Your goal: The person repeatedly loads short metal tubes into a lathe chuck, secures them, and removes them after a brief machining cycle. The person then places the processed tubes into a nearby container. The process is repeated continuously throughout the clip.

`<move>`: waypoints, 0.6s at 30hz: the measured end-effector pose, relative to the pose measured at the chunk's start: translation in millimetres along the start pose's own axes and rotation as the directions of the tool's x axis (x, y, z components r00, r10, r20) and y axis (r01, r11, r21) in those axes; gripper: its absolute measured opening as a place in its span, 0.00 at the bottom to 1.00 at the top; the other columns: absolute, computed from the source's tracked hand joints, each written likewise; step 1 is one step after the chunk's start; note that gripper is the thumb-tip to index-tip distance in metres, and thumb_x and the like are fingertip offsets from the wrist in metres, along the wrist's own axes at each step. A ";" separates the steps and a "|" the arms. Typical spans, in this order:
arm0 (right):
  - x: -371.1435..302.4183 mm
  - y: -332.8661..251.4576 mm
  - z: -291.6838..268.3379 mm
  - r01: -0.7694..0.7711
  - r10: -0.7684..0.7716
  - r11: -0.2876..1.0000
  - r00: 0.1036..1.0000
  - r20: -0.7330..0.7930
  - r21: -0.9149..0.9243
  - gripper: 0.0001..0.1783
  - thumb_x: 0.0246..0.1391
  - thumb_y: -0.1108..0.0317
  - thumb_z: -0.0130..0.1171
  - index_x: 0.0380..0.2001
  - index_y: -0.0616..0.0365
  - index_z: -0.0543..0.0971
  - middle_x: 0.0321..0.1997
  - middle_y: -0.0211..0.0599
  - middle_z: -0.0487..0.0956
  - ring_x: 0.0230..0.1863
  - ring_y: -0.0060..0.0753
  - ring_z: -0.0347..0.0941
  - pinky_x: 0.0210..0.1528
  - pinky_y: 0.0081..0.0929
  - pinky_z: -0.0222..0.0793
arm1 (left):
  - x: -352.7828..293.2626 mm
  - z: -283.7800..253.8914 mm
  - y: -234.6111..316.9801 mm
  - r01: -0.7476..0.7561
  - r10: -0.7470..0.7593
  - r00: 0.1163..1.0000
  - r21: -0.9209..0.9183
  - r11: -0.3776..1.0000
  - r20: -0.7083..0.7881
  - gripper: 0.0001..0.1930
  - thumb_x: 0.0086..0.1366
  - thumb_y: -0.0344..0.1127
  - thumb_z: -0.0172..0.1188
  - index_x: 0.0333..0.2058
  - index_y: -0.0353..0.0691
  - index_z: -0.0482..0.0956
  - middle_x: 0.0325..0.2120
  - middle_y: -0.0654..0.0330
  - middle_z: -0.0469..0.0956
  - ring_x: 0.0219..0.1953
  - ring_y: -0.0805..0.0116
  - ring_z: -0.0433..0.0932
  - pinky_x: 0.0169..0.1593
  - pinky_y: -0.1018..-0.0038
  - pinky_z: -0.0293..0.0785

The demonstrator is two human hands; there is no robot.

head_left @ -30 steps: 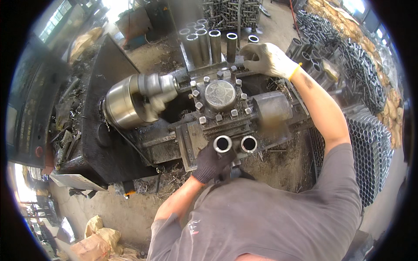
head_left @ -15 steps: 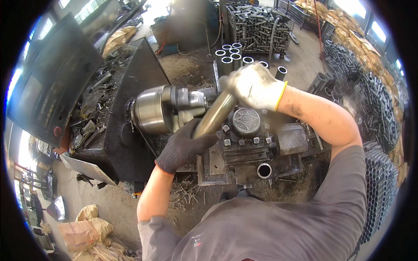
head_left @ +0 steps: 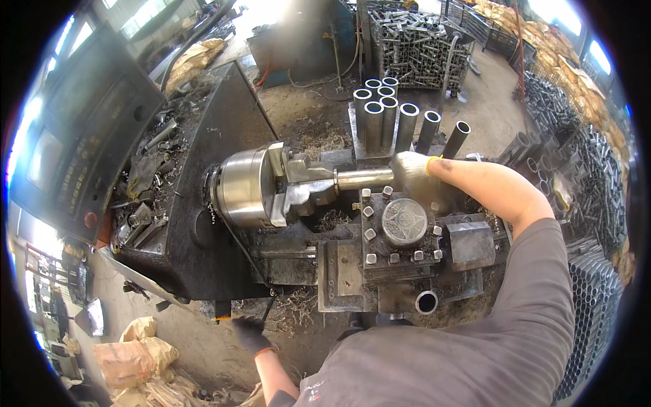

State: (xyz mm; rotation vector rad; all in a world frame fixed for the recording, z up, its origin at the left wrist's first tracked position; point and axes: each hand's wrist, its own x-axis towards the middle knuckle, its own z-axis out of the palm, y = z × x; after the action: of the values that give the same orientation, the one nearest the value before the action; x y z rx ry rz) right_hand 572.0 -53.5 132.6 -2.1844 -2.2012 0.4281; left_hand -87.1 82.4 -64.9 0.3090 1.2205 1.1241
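Observation:
A shiny metal tube [head_left: 364, 179] lies level, its left end between the jaws of a lathe chuck [head_left: 245, 186]. Around its right end is my right hand [head_left: 412, 169] in a white glove, closed, with the fingers partly blurred. My left hand [head_left: 251, 334], in a dark glove, is low at the front of the lathe beside a thin black lever [head_left: 269, 309]. Its fingers are smeared and dark, so whether they grip the lever is unclear. The square tool post [head_left: 405, 222] with a round cap and several bolts stands just in front of the tube.
Several upright tubes [head_left: 408, 125] stand behind the lathe. A short tube end [head_left: 426, 302] faces up near my body. Metal chips lie around the lathe bed [head_left: 281, 264]. The dark headstock [head_left: 203, 183] rises at left. Stacked tubes [head_left: 590, 319] are at right, and paper sacks [head_left: 125, 363] at lower left.
The tube, earlier tilted between both hands above the tool post, now sits level in the chuck. My left hand has let go and dropped toward the lever; my right hand stays on the tube.

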 end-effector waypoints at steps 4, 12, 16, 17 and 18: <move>28.4 -2.9 9.9 -0.027 0.023 0.998 0.998 0.052 0.065 0.14 0.53 0.60 0.69 0.29 0.63 0.87 0.28 0.50 0.85 0.29 0.50 0.82 0.35 0.42 0.78 | 25.2 -34.7 34.8 -0.152 0.141 0.974 -0.049 0.987 -0.179 0.26 0.76 0.66 0.51 0.31 0.50 0.73 0.19 0.70 0.65 0.18 0.70 0.61 0.26 0.66 0.62; 96.2 -84.0 -56.8 -0.366 0.091 0.585 0.916 0.390 0.724 0.11 0.55 0.65 0.69 0.38 0.60 0.86 0.33 0.39 0.86 0.31 0.37 0.83 0.33 0.38 0.79 | 27.2 -42.2 83.3 0.034 -0.035 0.999 0.113 0.993 0.008 0.23 0.78 0.59 0.52 0.25 0.53 0.67 0.16 0.71 0.58 0.17 0.72 0.57 0.26 0.67 0.61; 69.2 -17.5 -15.8 -0.219 0.106 0.867 0.959 0.264 0.447 0.12 0.51 0.65 0.71 0.35 0.61 0.86 0.33 0.44 0.86 0.33 0.42 0.84 0.34 0.41 0.80 | 48.5 -57.5 71.5 -0.154 0.142 0.987 0.208 0.966 0.072 0.20 0.78 0.54 0.55 0.29 0.50 0.71 0.19 0.67 0.64 0.18 0.70 0.61 0.26 0.66 0.64; 58.5 1.7 -0.7 -0.182 0.088 0.927 0.955 0.284 0.326 0.12 0.49 0.65 0.72 0.35 0.61 0.86 0.33 0.45 0.87 0.33 0.44 0.85 0.34 0.41 0.80 | 47.0 -58.3 69.2 -0.151 0.140 0.987 0.180 0.972 0.072 0.19 0.78 0.54 0.55 0.30 0.49 0.73 0.19 0.66 0.66 0.18 0.70 0.62 0.26 0.67 0.64; 44.8 17.2 13.3 -0.121 0.108 0.992 0.956 0.274 0.031 0.12 0.48 0.65 0.72 0.34 0.61 0.86 0.33 0.47 0.87 0.34 0.45 0.85 0.34 0.42 0.80 | 41.0 -55.8 66.3 -0.151 0.145 0.988 0.158 0.976 0.053 0.19 0.78 0.54 0.55 0.32 0.48 0.74 0.20 0.66 0.67 0.18 0.70 0.62 0.25 0.67 0.64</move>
State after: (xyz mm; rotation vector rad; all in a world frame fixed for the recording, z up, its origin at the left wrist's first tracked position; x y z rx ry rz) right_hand 585.1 -12.1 108.1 -2.3610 -2.1639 0.8227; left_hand -172.1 126.6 -62.1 0.5520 1.2709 1.1419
